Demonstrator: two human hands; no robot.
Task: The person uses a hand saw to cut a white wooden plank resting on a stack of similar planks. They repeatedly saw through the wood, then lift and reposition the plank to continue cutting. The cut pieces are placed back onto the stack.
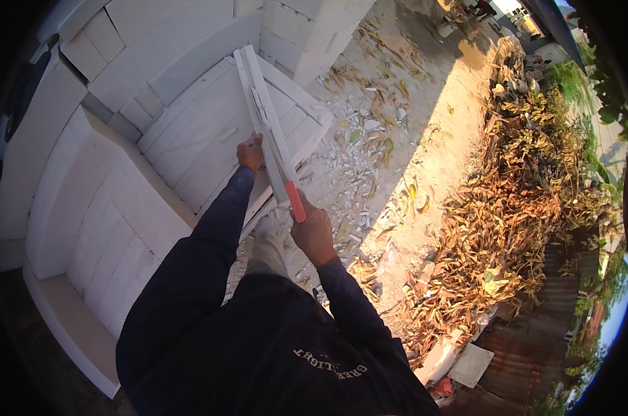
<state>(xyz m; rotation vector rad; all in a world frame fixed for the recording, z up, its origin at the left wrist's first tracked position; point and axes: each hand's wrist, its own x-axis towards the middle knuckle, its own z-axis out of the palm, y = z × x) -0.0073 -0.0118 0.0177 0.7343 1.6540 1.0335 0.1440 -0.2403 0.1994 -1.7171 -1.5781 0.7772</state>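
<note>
Both hands on a long white strip with a red-handled saw, out by the block stacks

Nearest me, my right hand (314,232) is clenched around the saw's (281,166) red handle (295,202), blade running up along the strip (255,90). My left hand (250,154) is a bit further out, gripping the strip's lower part where it leans over the white blocks (189,132). I'd guess that strip is light, stiff and crumbly, so it could snap if held only at one end; grabbing low and keeping it propped on the blocks looks safest. Beyond that are white chips (355,159) and dry leaves (508,222). Can't make out the saw teeth or where the blade ends, and my fingers are mostly hidden behind the strip.
</note>
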